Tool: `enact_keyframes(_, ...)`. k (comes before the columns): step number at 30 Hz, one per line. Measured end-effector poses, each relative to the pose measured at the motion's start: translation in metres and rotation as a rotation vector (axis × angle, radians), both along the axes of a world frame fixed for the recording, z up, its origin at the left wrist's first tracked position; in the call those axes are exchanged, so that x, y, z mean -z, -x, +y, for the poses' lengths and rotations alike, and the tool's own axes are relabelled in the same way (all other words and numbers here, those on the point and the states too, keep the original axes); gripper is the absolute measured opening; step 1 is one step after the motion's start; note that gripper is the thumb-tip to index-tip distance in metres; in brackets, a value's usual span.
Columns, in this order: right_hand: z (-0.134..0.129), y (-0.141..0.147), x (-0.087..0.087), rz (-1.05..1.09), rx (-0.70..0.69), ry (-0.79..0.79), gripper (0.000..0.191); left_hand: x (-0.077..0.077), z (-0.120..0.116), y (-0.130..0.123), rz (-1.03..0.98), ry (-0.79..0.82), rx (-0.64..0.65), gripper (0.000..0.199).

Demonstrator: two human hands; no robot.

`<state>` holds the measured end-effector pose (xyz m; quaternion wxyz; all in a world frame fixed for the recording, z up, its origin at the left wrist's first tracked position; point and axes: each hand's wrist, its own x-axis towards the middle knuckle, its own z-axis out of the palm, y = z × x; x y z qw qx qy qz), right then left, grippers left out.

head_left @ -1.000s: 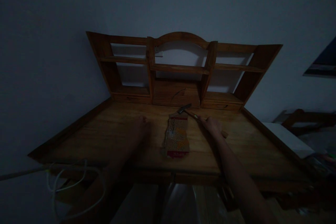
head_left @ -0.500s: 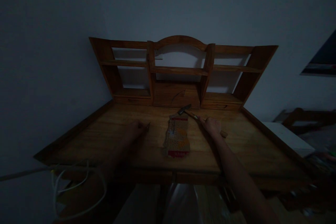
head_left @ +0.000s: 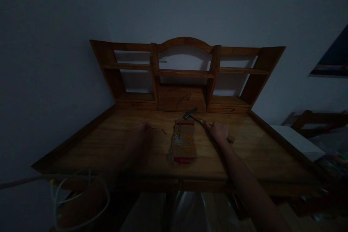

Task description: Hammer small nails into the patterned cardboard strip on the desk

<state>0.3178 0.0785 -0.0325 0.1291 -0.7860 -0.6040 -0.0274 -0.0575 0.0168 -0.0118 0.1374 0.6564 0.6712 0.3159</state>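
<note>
1. Hammer [head_left: 197,118] lies slantwise on the desk [head_left: 114,148], its metal head by the top edge of the patterned cardboard [head_left: 185,144], and the right hand [head_left: 219,132] is wrapped round the wooden handle.
2. Over to the left hand [head_left: 143,131]: fingers closed in a pinch, a thin piece [head_left: 153,129] poking out of the tips. Too dark to say what it is.
3. A small sliver [head_left: 164,131] lies loose on the wood, between that pinch and the cardboard.
4. Good handling here, I'd judge, means a light fingertip pinch with the thin end showing, and a loose, steady grip on the handle, head low. The risk is a knuckle near the metal, or the sliver getting brushed away.
5. And the surface: pale, grained wood, dim all over, with a shelf unit [head_left: 185,73] rising along the back under an arched top.
6. Round the room now: bluish wall [head_left: 174,3] behind, white cord [head_left: 108,197] looping at lower left, wooden chair [head_left: 310,117] and white surface [head_left: 296,139] off to the right.
</note>
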Motion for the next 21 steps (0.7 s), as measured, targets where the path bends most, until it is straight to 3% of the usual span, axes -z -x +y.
enact_keyframes(5, -0.003, 0.001, -0.002, 0.003, 0.011, -0.008, 0.077, 0.007, -0.008, -0.028, -0.098, -0.089, 0.269, 0.012)
enact_keyframes(10, -0.002, 0.000, -0.002, 0.004, -0.002, 0.007, 0.076, 0.026, -0.011, -0.062, -0.319, -0.056, 0.380, 0.018)
enact_keyframes(13, -0.001, -0.001, -0.001, 0.005, -0.012, 0.009, 0.075, 0.027, -0.014, -0.071, -0.431, -0.041, 0.347, 0.020)
enact_keyframes(21, 0.003, -0.003, 0.002, 0.011, -0.025, 0.000, 0.079, 0.012, -0.044, -0.088, -0.363, -0.099, 0.059, 0.017)
